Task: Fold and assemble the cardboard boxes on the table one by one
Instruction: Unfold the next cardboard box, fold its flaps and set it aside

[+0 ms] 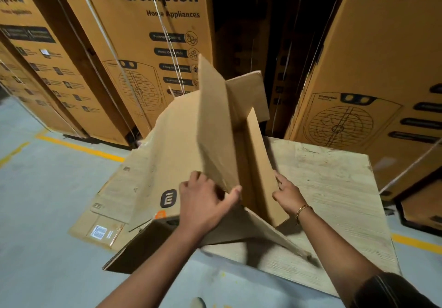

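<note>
A brown cardboard box [167,154] stands half opened on the pale wooden table [334,188], its flaps sticking up and out. My left hand [205,202] grips the lower edge of the tall upright flap [215,121], thumb on its inner side. My right hand [287,192] holds the edge of the narrower right flap [260,164] with curled fingers. Another flap [258,231] lies flat toward me on the table. More flattened cardboard [100,228] lies under the box at the left.
Tall brown Crompton appliance cartons [143,56] stand strapped behind the table, with another carton [373,68] at the right. Grey floor with yellow lines [79,147] spreads to the left. The table's near edge overhangs the floor.
</note>
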Motion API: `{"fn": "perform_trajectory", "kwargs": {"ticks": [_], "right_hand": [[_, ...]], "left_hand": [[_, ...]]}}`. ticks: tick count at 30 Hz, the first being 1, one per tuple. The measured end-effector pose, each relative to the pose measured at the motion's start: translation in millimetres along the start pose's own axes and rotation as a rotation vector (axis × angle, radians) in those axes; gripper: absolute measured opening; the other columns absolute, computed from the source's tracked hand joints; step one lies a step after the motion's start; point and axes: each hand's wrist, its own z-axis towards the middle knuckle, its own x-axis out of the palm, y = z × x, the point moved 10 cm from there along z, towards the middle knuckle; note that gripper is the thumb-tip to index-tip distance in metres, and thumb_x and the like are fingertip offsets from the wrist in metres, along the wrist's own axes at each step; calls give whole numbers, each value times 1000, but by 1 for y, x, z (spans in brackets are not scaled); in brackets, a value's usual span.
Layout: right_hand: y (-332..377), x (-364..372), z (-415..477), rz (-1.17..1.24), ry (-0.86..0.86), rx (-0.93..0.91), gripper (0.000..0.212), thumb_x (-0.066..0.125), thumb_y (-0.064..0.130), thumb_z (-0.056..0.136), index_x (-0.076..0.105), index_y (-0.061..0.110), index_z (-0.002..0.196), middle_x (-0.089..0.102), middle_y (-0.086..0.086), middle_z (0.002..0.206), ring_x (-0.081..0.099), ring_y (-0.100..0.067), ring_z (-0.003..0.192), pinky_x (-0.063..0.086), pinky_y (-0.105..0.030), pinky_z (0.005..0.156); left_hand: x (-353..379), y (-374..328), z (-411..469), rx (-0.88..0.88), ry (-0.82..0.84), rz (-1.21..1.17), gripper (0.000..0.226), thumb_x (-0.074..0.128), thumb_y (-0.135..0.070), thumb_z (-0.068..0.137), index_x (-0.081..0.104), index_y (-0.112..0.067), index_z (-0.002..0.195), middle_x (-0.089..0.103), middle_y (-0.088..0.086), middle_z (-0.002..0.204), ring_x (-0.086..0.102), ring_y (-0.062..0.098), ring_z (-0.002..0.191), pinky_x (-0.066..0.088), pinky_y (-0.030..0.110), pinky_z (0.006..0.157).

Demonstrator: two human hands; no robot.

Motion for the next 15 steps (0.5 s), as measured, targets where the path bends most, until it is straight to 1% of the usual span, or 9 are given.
{"fn": "perform_trajectory", "kwargs": {"ticks": [1, 2, 4, 5, 6, 7, 9, 12, 15], "right_hand": [[-10, 0, -2, 4, 5, 26, 76, 53, -1, 87, 37, 32, 153, 57, -11, 142, 66, -31, 110, 56, -38, 76], [-25, -2, -4, 22, -3, 69, 71, 54, -2, 88, 41, 28, 151, 61, -15, 136, 68, -29, 100, 56, -37, 70], [-65, -6, -12, 109, -21, 209, 61, 51, -3, 92, 47, 22, 146, 64, -17, 128, 66, -27, 77, 54, -30, 51], [-90, -8, -19, 182, -25, 296, 56, 48, -3, 94, 48, 20, 145, 64, -16, 126, 66, -26, 70, 51, -27, 46], [-112, -8, -26, 261, -29, 379, 51, 46, -2, 95, 49, 18, 142, 65, -16, 123, 68, -26, 68, 52, -28, 48], [-130, -10, -32, 326, -41, 440, 47, 44, 0, 96, 50, 16, 139, 66, -15, 117, 69, -28, 68, 55, -31, 54], [-152, -15, -40, 394, -48, 492, 37, 46, 5, 98, 54, 13, 133, 69, -10, 105, 70, -28, 73, 54, -32, 66], [-138, -25, -42, 445, -34, 426, 27, 50, 16, 102, 58, 13, 127, 72, -8, 108, 71, -23, 79, 52, -30, 68], [-98, -36, -44, 595, -70, 328, 26, 41, 14, 105, 51, 13, 129, 68, -13, 115, 72, -25, 85, 58, -36, 67]], "left_hand": [[10, -14, 1, 32, 26, 43, 72, 27, -82, 85, 73, -27, 95, 64, -3, 105, 49, 19, 102, 39, 40, 87], [19, -27, 0, 60, 45, 68, 71, 26, -83, 86, 71, -31, 102, 62, -8, 113, 46, 16, 107, 36, 40, 88], [36, -42, 0, 111, 58, 77, 67, 28, -83, 86, 67, -35, 113, 57, -12, 127, 43, 14, 115, 35, 41, 91], [45, -49, -1, 134, 67, 69, 65, 31, -81, 87, 65, -35, 118, 55, -12, 133, 43, 15, 119, 35, 42, 93], [51, -53, -1, 152, 66, 64, 64, 34, -79, 87, 63, -33, 122, 54, -11, 137, 43, 16, 123, 35, 43, 94], [55, -56, -1, 164, 56, 63, 64, 37, -76, 87, 61, -31, 125, 53, -9, 141, 43, 18, 126, 35, 44, 95], [60, -60, 4, 176, 28, 70, 63, 39, -73, 87, 59, -28, 127, 53, -6, 143, 44, 20, 129, 35, 45, 95], [70, -62, 19, 226, 77, 119, 73, 28, -80, 90, 51, -30, 137, 45, -6, 150, 38, 20, 135, 33, 43, 99], [81, -62, 26, 316, 168, 149, 87, 18, -87, 89, 34, -31, 153, 30, -7, 163, 27, 20, 147, 29, 44, 108]]}}
